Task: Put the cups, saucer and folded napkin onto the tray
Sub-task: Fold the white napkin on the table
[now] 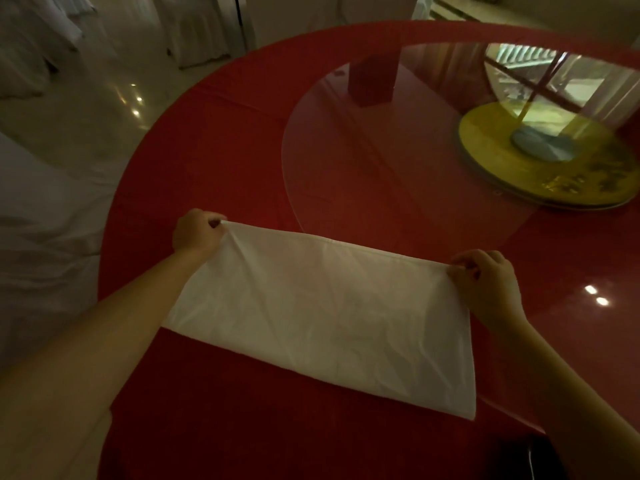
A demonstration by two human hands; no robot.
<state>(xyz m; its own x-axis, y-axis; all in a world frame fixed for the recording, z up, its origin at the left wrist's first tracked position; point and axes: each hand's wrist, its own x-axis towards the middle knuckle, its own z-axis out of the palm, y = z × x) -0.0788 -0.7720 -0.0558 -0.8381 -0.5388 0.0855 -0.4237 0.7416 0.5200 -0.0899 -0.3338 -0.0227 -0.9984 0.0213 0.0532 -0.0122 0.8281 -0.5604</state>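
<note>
Both forearms are reaching over the near edge of the red table [242, 133], left hand [195, 233] and right hand [485, 289] each pinching closed on a far corner of the napkin [322, 317], probably pulling its fold flat; no tray is showing.

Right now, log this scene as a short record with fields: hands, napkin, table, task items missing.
left hand: pinching the napkin's far left corner
right hand: pinching the napkin's far right corner
white napkin: folded to a rectangle, lying on the red tablecloth
glass turntable: beyond the napkin, on a yellow base
cups, saucer, tray: not in view
</note>
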